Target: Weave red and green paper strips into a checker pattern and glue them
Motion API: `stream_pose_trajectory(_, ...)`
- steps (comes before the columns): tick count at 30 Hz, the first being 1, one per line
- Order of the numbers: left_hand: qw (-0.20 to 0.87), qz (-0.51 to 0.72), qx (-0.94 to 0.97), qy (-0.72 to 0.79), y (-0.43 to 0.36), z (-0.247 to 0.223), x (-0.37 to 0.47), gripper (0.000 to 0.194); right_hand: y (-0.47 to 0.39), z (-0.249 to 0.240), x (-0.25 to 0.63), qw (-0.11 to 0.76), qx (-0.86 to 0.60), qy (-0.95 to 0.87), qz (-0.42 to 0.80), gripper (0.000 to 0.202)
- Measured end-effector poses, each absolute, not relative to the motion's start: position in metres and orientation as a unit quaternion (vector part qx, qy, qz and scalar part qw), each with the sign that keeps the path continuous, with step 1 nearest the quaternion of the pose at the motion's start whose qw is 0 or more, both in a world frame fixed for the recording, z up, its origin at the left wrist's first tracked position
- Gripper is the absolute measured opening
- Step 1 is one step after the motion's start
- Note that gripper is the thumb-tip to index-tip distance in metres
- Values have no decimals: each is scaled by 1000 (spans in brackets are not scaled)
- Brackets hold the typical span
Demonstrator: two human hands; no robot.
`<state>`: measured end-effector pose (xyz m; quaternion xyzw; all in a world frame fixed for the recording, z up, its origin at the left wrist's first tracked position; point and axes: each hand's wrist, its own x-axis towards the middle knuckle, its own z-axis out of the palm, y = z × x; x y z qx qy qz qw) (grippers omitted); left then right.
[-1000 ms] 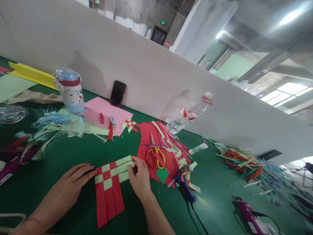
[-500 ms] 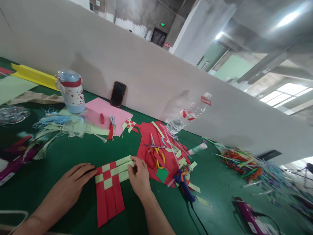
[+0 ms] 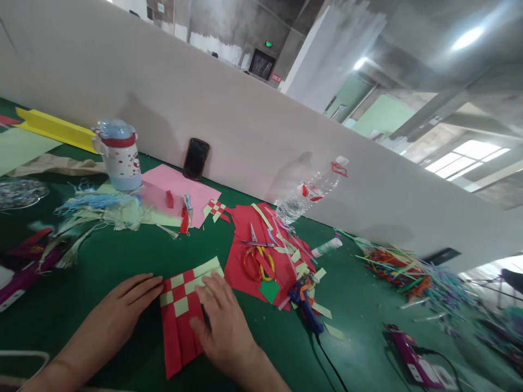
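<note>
Woven paper: in the head view I have it flat on the green tabletop, below and left of the scissors; its pale strips point toward the scissors, its red strips run downward.
Right hand: it has just let go of the pale strip ends and now lies over the woven paper on the scissors side, fingers spread apart; I cannot tell whether they press.
Left hand: stays at the paper's side away from the scissors, fingers close together, tips at the edge; the thumb is hidden, so I cannot tell if it pinches.
Meaning: I judge the left hand now steadies the piece, its check pattern looking unshifted.
Tight edge: the pale ends stop just beside the red paper that lies under the scissors.
Open room: I see green tabletop left of the scissors, up to the pink paper.
Glue gun: below and right of the scissors, its cord trailing downward, near the right forearm.
</note>
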<state>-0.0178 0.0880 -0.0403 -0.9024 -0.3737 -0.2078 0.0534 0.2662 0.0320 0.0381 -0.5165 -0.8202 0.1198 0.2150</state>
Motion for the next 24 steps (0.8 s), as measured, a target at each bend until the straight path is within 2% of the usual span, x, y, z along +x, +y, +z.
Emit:
stream_pose_trajectory(4, 43, -220, -908, -354, 77, -35, -16, 65, 4, 21, 272, 177, -456, -862, 132, 69)
stream_pose_trajectory(9, 83, -240, -925, -283, 54, -20, -20, 39, -16, 3, 289, 175, -401, -890, 130, 84)
stream_pose_trajectory(13, 99, -213, -928, -288, 34, -15, -31, 48, -27, 14, 294, 121, -386, -901, 160, 76)
stream_pose_trajectory(16, 86, -206, -938, -264, 22, -12, -37, 51, -35, 27, 292, 80, -388, -898, 191, 82)
stream_pose_trajectory(18, 62, -211, -940, -261, 16, -11, -39, 48, -40, 32, 291, 79, -397, -891, 205, 77)
stream_pose_trajectory(20, 27, -209, -934, -288, 10, -11, -38, 47, -45, 34, 288, 114, -401, -881, 224, 61)
stream_pose_trajectory(22, -13, -215, -918, -333, 7, -11, -36, 51, -46, 35, 284, 185, -425, -845, 265, 39)
stream_pose_trajectory(24, -71, -232, -888, -390, 8, -10, -33, 56, -41, 37, 280, 279, -488, -758, 331, 26)
